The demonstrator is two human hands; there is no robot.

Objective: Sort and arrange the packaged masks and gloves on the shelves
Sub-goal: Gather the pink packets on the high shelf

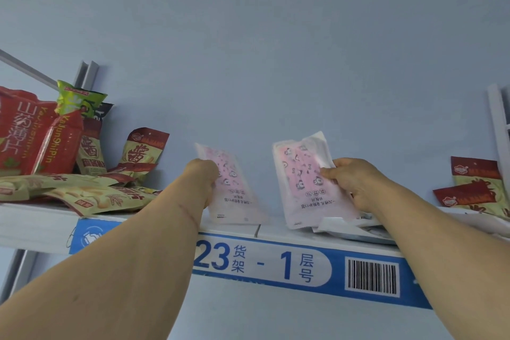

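I look up at a high white shelf (276, 232). My left hand (202, 176) grips a pink mask pack (234, 196) printed with small cartoon figures, held upright with its lower edge on the shelf. My right hand (356, 182) holds a second pink mask pack (303, 182), with at least one more white pack behind it, also upright on the shelf. Flat white packs (358, 232) lie on the shelf below my right hand, partly hidden by my forearm.
Red and green snack bags (55, 152) are piled on the shelf's left end. More red and green snack bags (477, 188) sit at the right end. A blue label strip (276, 262) with a barcode runs along the shelf's front edge. A pale blue wall stands behind.
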